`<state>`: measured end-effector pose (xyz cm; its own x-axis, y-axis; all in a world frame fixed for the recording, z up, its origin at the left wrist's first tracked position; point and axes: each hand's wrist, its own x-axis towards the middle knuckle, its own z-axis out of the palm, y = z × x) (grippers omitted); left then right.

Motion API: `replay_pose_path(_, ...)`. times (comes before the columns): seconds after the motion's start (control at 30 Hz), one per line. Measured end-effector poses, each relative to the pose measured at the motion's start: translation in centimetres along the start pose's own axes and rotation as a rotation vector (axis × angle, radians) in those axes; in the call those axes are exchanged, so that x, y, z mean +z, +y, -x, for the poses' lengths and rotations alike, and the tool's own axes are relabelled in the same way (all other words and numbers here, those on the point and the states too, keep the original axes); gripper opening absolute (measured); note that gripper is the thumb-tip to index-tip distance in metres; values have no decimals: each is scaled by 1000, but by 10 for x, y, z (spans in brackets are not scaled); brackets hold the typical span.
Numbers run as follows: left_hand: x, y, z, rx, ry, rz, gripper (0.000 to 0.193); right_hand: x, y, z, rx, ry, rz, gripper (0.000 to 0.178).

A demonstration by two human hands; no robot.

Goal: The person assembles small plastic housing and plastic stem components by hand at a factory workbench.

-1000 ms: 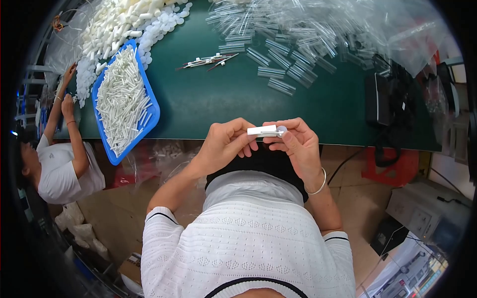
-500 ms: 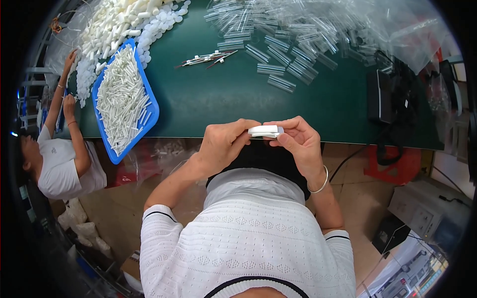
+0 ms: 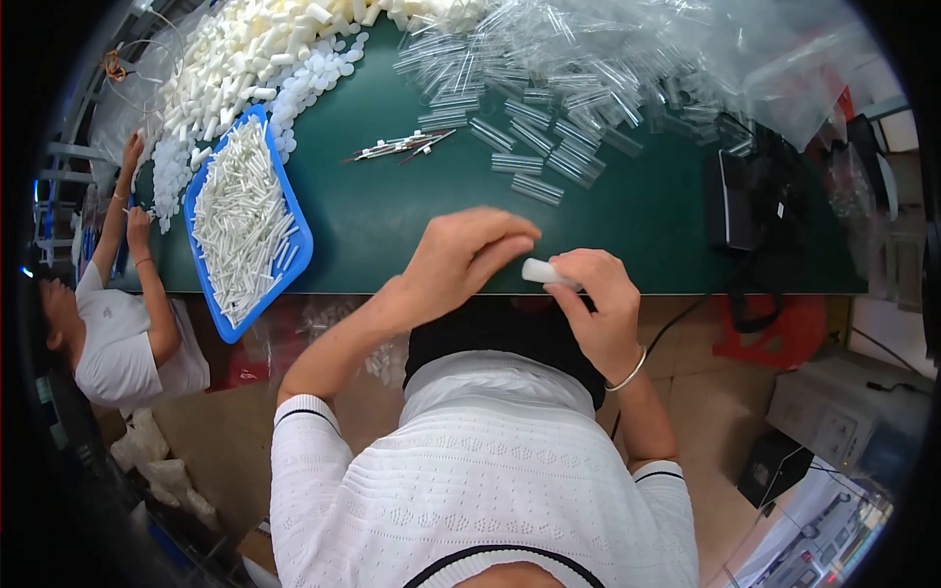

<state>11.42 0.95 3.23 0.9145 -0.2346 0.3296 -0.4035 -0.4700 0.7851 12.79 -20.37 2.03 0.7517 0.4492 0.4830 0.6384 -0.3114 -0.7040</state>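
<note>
Hands stand apart: the left hand (image 3: 466, 257), thumb near its fingers (whether it pinches anything, I cannot tell), hovers just beside a white cylinder (image 3: 538, 270) clamped by the right hand (image 3: 603, 299) near the front edge of the green surface (image 3: 392, 225), and a black box (image 3: 730, 201) sits farther right.

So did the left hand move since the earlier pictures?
Yes. Judged against the front edge of the green table, the left hand has moved forward in the view, farther past that edge.
</note>
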Motion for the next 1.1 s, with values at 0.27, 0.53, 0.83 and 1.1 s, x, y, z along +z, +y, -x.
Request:
replay_pose_path(0.27, 22, -18, -36, 247, 33, -607, 25, -24, 10, -4, 228, 38, -106, 27)
replay_pose_path(0.53, 13, 8, 17, -495, -247, 758, 26, -16, 3, 0, 173, -79, -198, 28)
replay_pose_path(0.83, 11, 15, 37, -377, -256, 400, 26, -11, -11, -4, -141, -264, 137, 32)
replay_pose_path(1.1, 6, 26, 48, -433, -313, 459, 29, -7, -7, 4, 354, -445, -583, 11)
